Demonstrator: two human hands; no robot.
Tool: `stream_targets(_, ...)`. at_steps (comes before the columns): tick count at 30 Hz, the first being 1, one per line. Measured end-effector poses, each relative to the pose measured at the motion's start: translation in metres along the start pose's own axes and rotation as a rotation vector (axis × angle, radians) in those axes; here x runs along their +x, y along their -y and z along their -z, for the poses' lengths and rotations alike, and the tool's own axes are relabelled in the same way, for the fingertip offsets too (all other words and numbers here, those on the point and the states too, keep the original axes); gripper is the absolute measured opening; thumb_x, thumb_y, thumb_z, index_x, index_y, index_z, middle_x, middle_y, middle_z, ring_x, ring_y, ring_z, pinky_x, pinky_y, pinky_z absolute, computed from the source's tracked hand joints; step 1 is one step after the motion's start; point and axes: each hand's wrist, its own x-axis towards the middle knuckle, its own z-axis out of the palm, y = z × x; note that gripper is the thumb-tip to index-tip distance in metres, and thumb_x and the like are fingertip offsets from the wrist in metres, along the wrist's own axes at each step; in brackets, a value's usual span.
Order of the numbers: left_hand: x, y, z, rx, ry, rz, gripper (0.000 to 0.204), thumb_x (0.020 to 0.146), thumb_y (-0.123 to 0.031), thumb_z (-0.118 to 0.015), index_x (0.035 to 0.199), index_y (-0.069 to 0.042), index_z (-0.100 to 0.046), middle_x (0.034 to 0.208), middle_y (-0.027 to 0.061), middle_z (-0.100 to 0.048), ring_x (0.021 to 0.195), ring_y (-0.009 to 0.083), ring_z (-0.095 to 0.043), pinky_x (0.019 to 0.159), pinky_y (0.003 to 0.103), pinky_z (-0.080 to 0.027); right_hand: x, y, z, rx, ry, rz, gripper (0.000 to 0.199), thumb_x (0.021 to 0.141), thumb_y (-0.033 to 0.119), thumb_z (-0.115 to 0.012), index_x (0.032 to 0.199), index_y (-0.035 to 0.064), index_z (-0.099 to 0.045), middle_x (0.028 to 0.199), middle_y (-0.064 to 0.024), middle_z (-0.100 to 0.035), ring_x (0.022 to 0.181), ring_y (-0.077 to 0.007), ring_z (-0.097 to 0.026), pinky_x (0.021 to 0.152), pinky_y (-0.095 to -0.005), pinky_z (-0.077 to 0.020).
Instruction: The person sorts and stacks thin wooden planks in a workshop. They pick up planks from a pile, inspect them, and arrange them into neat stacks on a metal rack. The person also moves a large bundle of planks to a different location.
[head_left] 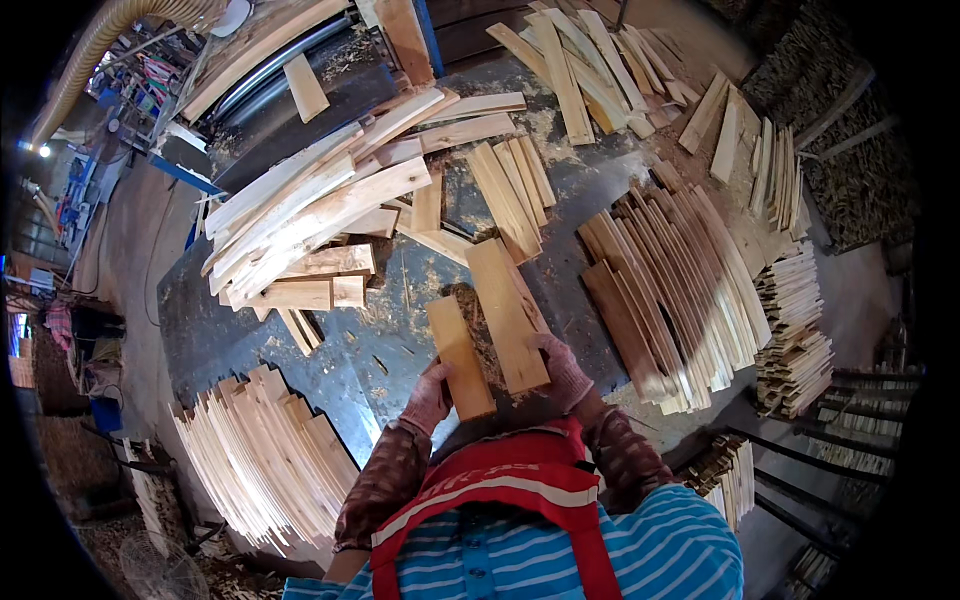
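Note:
My left hand (428,398), in a pinkish work glove, grips the near end of a short wooden slat (458,352) that points away from me. My right hand (562,372), gloved the same way, holds the near end of a wider, longer wooden board (505,312) just to the right of the slat. Both pieces hover over the dark, sawdust-strewn workbench (400,345). Sawdust lies between the two boards.
A loose heap of long pale slats (310,215) covers the bench's far left. A fanned row of thin boards (675,290) lies to the right, another stack (265,450) at the lower left. More stacked strips (795,340) stand at the right edge. A flexible duct (90,55) runs top left.

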Motion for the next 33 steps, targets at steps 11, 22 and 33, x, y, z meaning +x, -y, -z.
stream_targets(11,-0.001,-0.006,-0.039,0.202,-0.139,0.062,0.045,0.085,-0.006,-0.072,0.127,-0.005,-0.054,0.097,0.0091,-0.067,0.084,0.0243,-0.068,0.068,0.039,-0.060,-0.025,0.080,-0.093,-1.298,0.265,0.183,0.061,0.083,0.042,-0.068,0.134,0.0121,-0.054,0.138,-0.0134,-0.053,0.122,-0.0339,-0.056,0.101,-0.0414,-0.0458)
stream_targets(22,-0.113,0.042,0.202,0.930,-1.089,-0.114,0.024,0.081,-0.024,-0.078,0.095,-0.005,-0.073,0.085,0.0024,-0.072,0.080,0.0147,-0.065,0.073,0.031,-0.053,0.019,0.023,0.011,-0.329,-0.353,0.001,0.070,0.080,0.020,-0.067,0.142,-0.0029,-0.045,0.123,-0.0174,-0.061,0.110,-0.0284,-0.061,0.092,-0.0351,-0.0499)
stream_targets(33,-0.175,0.037,0.197,0.968,-1.744,-0.172,0.062,0.082,-0.018,-0.069,0.139,-0.004,-0.049,0.097,0.0180,-0.066,0.088,0.0334,-0.066,0.078,0.045,-0.053,0.034,0.001,-0.013,-0.415,-0.554,0.232,0.078,0.082,0.022,-0.068,0.148,-0.0024,-0.036,0.131,-0.0178,-0.057,0.112,-0.0325,-0.060,0.097,-0.0415,-0.0505)
